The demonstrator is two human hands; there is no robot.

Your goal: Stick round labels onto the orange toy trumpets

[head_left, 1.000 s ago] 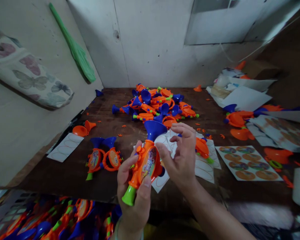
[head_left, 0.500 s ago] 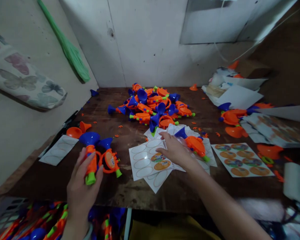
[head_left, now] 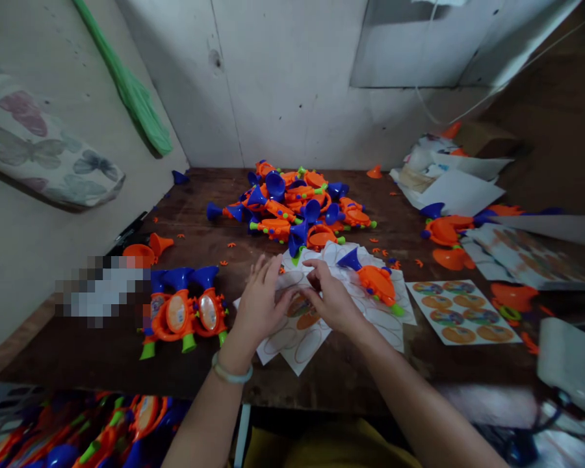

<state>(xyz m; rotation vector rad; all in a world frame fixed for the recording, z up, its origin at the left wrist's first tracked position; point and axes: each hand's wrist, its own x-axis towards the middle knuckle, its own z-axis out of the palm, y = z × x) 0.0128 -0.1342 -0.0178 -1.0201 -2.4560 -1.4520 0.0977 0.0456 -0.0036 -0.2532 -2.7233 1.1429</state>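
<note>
The left hand (head_left: 260, 305) and right hand (head_left: 334, 302) hide most of the sticker sheet (head_left: 302, 325) below, so can't tell what's printed there. Pixelated blur (head_left: 100, 290) masks a patch on the table (head_left: 102, 367), and toy horns (head_left: 146, 416) are cut off by bottom edge. Orange bits (head_left: 231, 245) too small to ID.

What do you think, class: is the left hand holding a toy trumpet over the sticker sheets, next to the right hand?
No: the left hand holds nothing; it is open over the sticker sheets, next to the right hand. The head view shows this.
</note>
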